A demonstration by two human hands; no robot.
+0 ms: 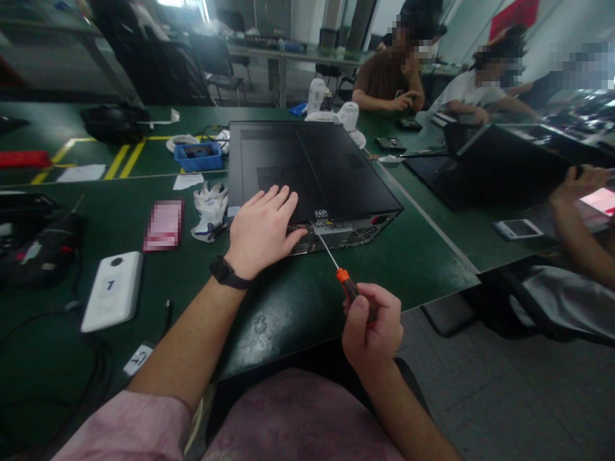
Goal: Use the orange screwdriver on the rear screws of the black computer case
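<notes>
the computer case [321, 160] lies under left hand [264, 229], beyond right hand [373, 323].

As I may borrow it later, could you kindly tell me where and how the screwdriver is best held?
Hold the screwdriver by its thick handle, probably from the near side, as the right hand does: its thin shaft slants away toward the computer case.

From your head, the only camera looks forward and down, quite near to your left hand [262, 230] and right hand [377, 339], across the table [408, 262].
</notes>
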